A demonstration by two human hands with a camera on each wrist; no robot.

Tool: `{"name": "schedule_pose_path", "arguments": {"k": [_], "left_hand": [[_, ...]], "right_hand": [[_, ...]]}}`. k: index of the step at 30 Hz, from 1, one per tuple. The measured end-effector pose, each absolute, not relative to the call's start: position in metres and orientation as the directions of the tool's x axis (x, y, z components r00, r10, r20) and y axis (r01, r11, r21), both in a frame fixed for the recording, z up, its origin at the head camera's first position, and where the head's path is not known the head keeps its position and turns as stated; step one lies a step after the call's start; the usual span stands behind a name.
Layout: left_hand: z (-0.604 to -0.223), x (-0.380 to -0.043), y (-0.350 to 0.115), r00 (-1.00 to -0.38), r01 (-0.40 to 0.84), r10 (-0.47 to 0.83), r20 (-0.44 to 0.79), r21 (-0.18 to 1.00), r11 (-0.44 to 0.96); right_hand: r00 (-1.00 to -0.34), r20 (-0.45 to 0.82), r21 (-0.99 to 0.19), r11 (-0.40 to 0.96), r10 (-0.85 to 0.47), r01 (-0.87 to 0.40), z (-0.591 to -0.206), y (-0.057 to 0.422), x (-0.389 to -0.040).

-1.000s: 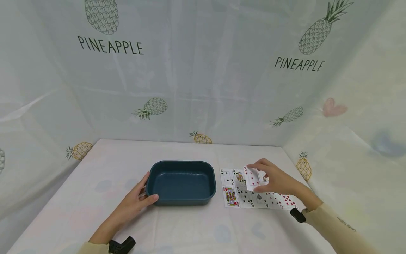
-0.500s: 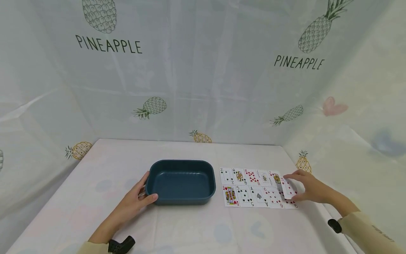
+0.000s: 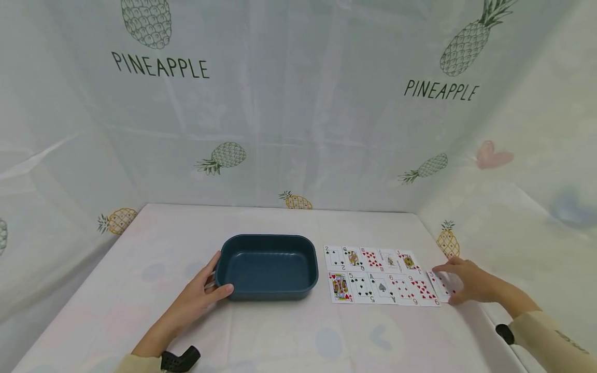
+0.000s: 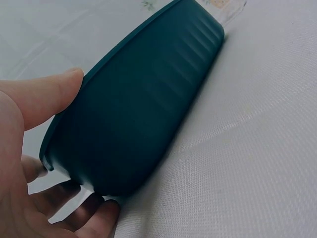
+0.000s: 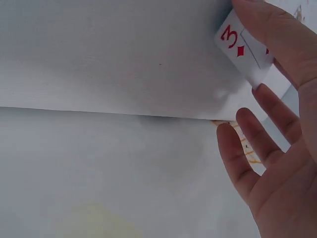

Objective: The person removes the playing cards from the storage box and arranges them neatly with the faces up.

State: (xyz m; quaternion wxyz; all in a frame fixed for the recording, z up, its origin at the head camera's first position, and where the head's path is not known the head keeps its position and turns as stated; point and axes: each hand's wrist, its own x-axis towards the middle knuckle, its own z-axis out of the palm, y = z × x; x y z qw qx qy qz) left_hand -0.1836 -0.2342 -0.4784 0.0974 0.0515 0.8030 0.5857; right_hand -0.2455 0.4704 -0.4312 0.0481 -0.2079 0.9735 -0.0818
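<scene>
My left hand [image 3: 198, 295] grips the left end of an empty dark blue-green rectangular dish [image 3: 267, 297]. In the left wrist view the thumb lies at the rim of the dish [image 4: 124, 109] and the other fingers are against its end. At the right end of the lower row of cards, my right hand [image 3: 475, 282] holds a three of diamonds playing card [image 3: 439, 284] by its edges, between thumb and fingers. The card is slightly tilted beside the nine of hearts [image 3: 423, 291]. The right wrist view shows one corner of that three [image 5: 240, 49]; the thumb covers part of it.
Two rows of face-up playing cards lie right of the dish, among them a two of spades [image 3: 334, 258], a king of hearts [image 3: 340, 287] and an ace of spades [image 3: 382, 287]. The white-covered table's [image 3: 280, 336] right edge runs close by the right hand. Pineapple-print curtains [image 3: 298, 129] enclose the table.
My right hand has carried the three of diamonds rightward from above the upper row, past its right end, and down to the end of the lower row. The left hand and dish have stayed put.
</scene>
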Motion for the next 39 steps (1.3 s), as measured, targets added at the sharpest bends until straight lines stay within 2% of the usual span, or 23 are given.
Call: {"name": "schedule_pose_path", "arguments": {"k": [11,17,24,28,35,39], "left_hand": [[-0.477,-0.181,-0.233,-0.976,-0.03,0.193,-0.098,0.945,0.325],[-0.476,-0.185,-0.232,-0.977,-0.033,0.19,-0.101,0.944,0.329],[-0.476,-0.182,-0.231,-0.97,-0.047,0.21,-0.121,0.944,0.327],[-0.476,-0.182,-0.234,-0.97,-0.048,0.207,-0.126,0.937,0.346],[-0.476,-0.182,-0.238,-0.97,-0.053,0.205,-0.129,0.939,0.34],[-0.475,-0.18,-0.243,-0.978,-0.045,0.173,-0.117,0.926,0.374]], "right_hand": [[-0.9,-0.205,-0.256,0.909,-0.384,-0.329,-0.427,0.467,-0.241],[-0.896,-0.207,-0.265,0.904,-0.393,-0.335,-0.425,0.466,-0.239],[-0.907,-0.242,-0.285,0.919,-0.344,-0.272,-0.421,0.461,-0.235],[-0.914,-0.187,-0.27,0.914,-0.359,-0.303,-0.418,0.453,-0.234],[-0.916,0.022,-0.223,0.892,-0.4,-0.394,-0.414,0.423,-0.232],[-0.914,0.089,-0.218,0.888,-0.395,-0.405,-0.411,0.403,-0.23]]}}
